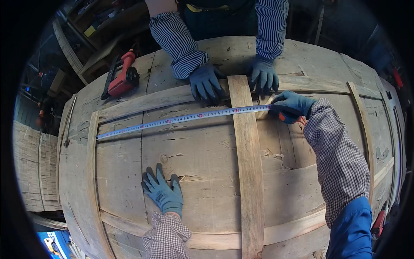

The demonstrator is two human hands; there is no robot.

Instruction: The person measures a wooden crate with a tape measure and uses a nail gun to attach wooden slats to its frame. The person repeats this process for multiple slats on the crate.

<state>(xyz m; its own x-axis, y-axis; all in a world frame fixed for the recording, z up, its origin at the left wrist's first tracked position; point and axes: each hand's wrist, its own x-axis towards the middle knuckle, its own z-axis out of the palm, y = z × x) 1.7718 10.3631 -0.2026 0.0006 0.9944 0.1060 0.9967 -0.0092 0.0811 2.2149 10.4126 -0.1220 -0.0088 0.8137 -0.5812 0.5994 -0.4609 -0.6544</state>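
Observation:
My left hand (163, 193), in a blue-grey work glove, lies with fingers spread on the plywood sheet (194, 159). Gripped in my gloved right hand (294, 103) is a tape measure (290, 117) with a red-orange case, partly hidden by the fingers. Its white blade (185, 118) stretches left across the middle wooden slat (246, 159) to the left slat (92, 168). Across from me a co-worker's two gloved hands (206, 83) rest near the top of the middle slat, one on each side, against the far rail (164, 98).
A red and black nail gun (125, 77) lies on the panel at the far left. The right slat (361, 116) and the near rail (211, 240) complete a wooden frame on the sheet. Stacked boards (34, 159) stand beyond the left edge. A thin metal bar (70, 121) lies along that edge.

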